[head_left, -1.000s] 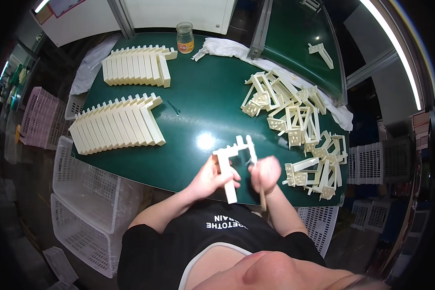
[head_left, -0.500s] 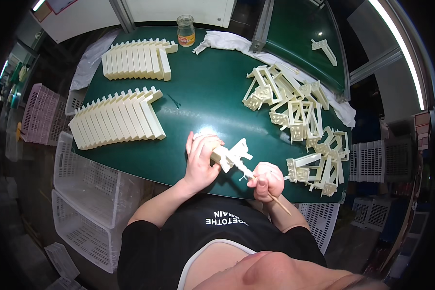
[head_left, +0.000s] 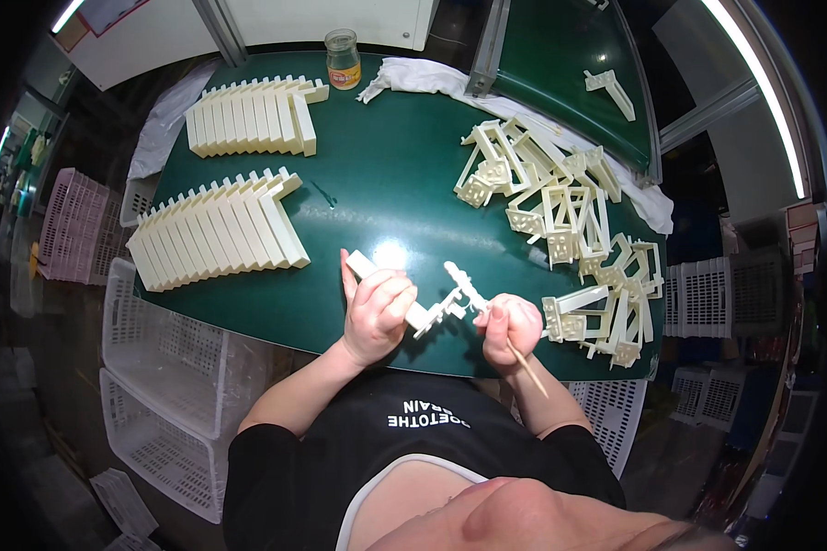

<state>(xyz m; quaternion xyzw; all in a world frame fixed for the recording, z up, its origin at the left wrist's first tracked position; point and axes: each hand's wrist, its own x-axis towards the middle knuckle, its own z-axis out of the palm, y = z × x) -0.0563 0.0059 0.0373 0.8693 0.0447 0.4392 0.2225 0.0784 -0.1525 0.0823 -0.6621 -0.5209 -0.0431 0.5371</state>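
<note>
A cream plastic bracket (head_left: 420, 318) is gripped in my left hand (head_left: 377, 315), its pegged end pointing to the right. One arm of it shows past my fingertips; the palm hides the middle. My right hand (head_left: 513, 331) is closed in a fist round a thin wooden stick (head_left: 529, 375), whose pointed end comes out below. White fabric (head_left: 466, 285) is wrapped about the stick's upper end, close beside the bracket's pegs. Whether the fabric touches the bracket I cannot tell. Both hands are above the near edge of the green table (head_left: 377, 197).
Two neat rows of cream brackets (head_left: 219, 230) stand at the left. A loose heap of open cream brackets (head_left: 570, 207) covers the right side. At the back are a glass jar (head_left: 343, 60) and a white cloth (head_left: 423, 75). White crates (head_left: 161, 354) stand below the left edge.
My left hand has turned the bracket, so its long body shows above the fingers. The stick's wrapped end has swung upward, from pointing into the bracket's pegged end to beside it.
</note>
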